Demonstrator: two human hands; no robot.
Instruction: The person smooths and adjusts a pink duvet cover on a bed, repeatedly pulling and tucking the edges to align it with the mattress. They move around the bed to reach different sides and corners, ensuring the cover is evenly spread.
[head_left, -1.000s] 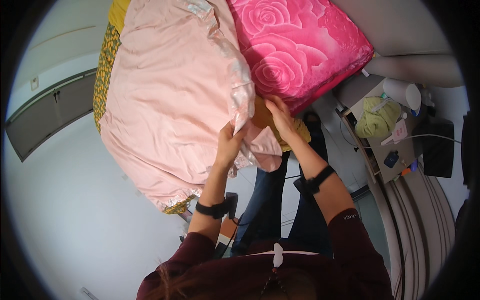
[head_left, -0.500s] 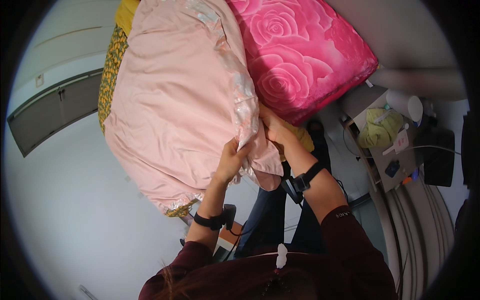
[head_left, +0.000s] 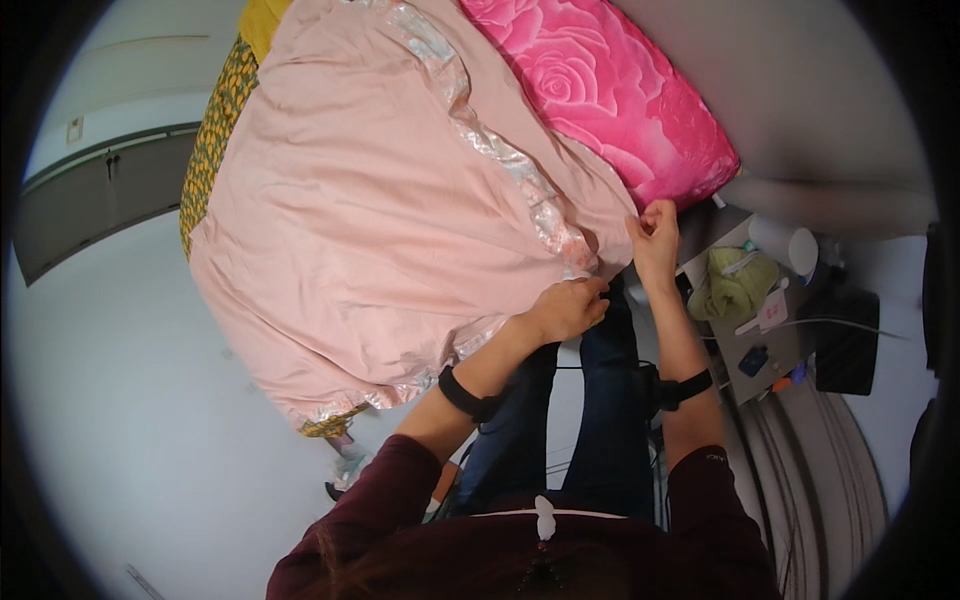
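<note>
A pale pink bed cover [head_left: 360, 210] with a shiny, floral-patterned border [head_left: 520, 175] lies spread over the bed, its surface lightly creased. At its near edge, by the end of the shiny border, my left hand [head_left: 570, 308] is closed on the fabric, seen from the back. To the right and a little farther away, my right hand [head_left: 656, 235] pinches the right edge of the same cover, close to a bright pink rose-patterned bedding bundle [head_left: 640, 110]. The pink cloth stretches between the two hands.
Yellow-and-green patterned bedding [head_left: 212, 150] shows under the cover at the left. On the right stands a small desk [head_left: 735, 375] with a green cloth [head_left: 735, 285], a white cylinder [head_left: 795, 250] and a dark small item. A black chair-like shape [head_left: 848, 340] and grey curtains [head_left: 815, 470] lie beyond.
Both hands have moved right and apart, from close together at the border. The cover's right part is drawn out to the right, flatter and covering more of the rose-patterned bundle.
</note>
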